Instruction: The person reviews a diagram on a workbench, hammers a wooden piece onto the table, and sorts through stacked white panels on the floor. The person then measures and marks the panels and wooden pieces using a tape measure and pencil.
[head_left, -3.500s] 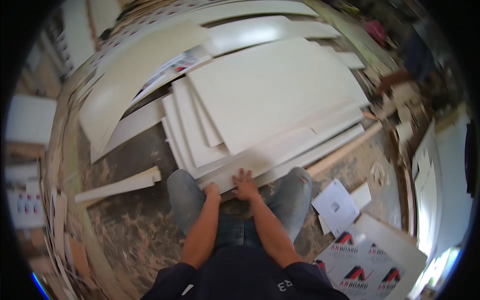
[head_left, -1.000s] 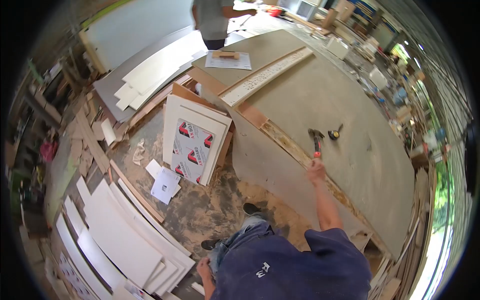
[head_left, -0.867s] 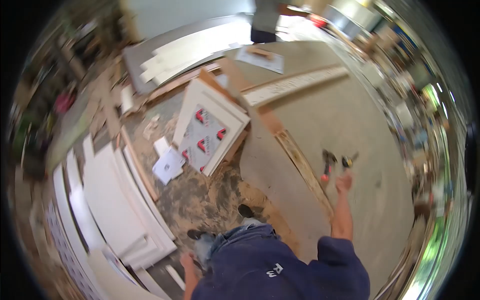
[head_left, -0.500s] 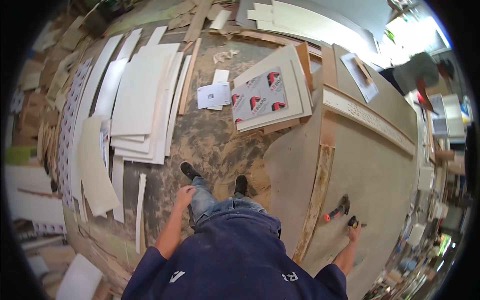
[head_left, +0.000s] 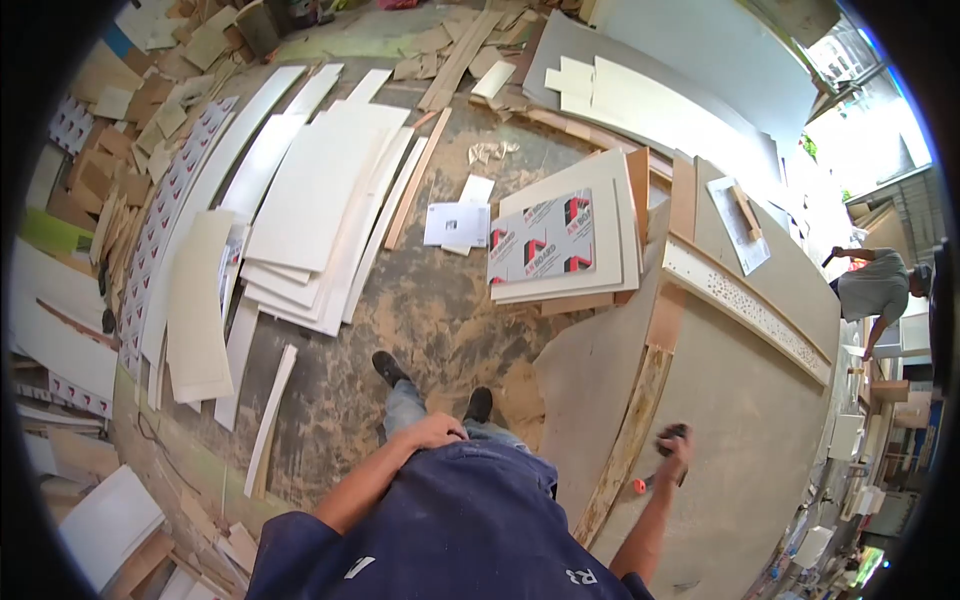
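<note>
My right hand (head_left: 676, 462) is over the board-topped bench (head_left: 740, 400) on the right, with its fingers closed round a small dark tape measure (head_left: 671, 436). Just below it lies a hammer, mostly hidden by the hand; the red end of its handle (head_left: 640, 486) shows. My left hand (head_left: 436, 431) is in front of my waist, by the hem of my dark blue shirt (head_left: 450, 510). Its fingers lie loosely over my jeans, and I see nothing held in them.
White boards (head_left: 325, 190) lie stacked on the dusty floor at the left. Ahead stands a pile of panels with a printed sheet (head_left: 540, 240) on top. A perforated strip (head_left: 745, 300) crosses the bench. At the far right, a person in grey (head_left: 875, 285) bends over.
My right hand has moved with the tape measure over the hammer. My left hand has come from beside my leg to my waist. The view has shifted, and the other person has changed posture.
</note>
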